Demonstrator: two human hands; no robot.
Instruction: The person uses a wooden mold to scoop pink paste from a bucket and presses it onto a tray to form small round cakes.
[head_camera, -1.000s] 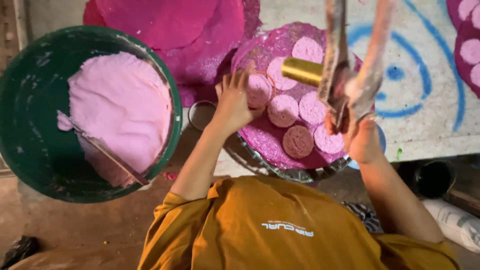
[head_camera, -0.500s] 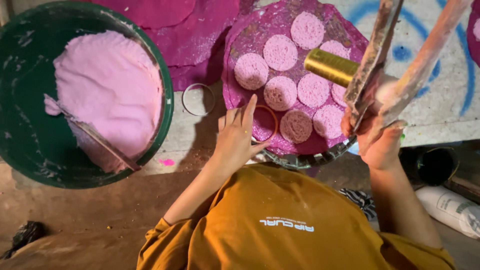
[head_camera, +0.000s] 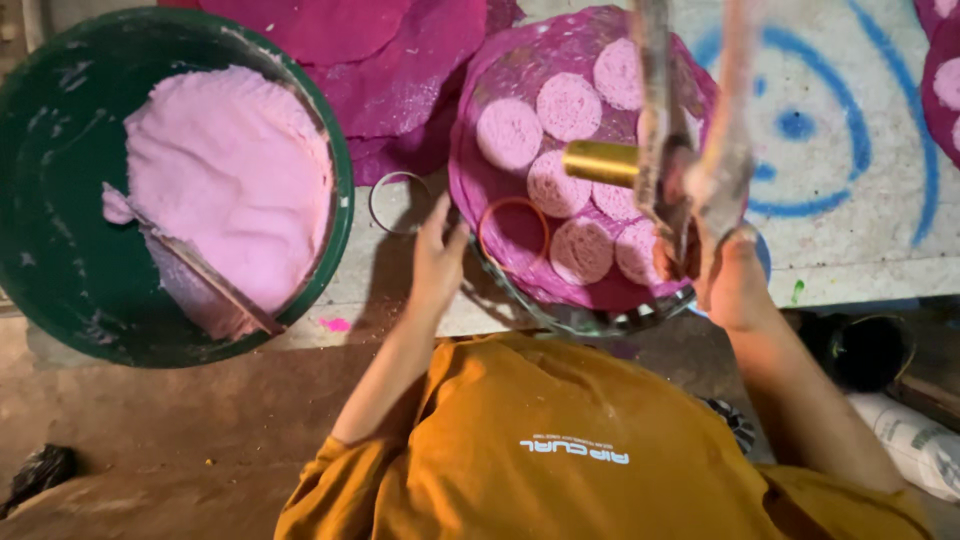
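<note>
Matt, grainy pink paste (head_camera: 235, 185) heaped in a scuffed green plastic basin (head_camera: 45, 230). Rough, porous pink discs (head_camera: 568, 107) on a magenta-stained, speckled round tray (head_camera: 480, 160) with a shiny metal rim. Polished brass-coloured cylinder (head_camera: 600, 163), glossy. Thin metal ring (head_camera: 400, 203). Soft orange cloth shirt (head_camera: 560, 440). Worn, painted board (head_camera: 850, 150).

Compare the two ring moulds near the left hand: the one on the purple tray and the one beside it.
The ring on the tray looks orange-rimmed and lies on the purple tray among pink discs; the ring off the tray looks pale grey and lies on the whitish surface between the tray and the green basin. The left hand is between them, closer to the tray ring. Both are thin, empty circular hoops lying flat.
</note>
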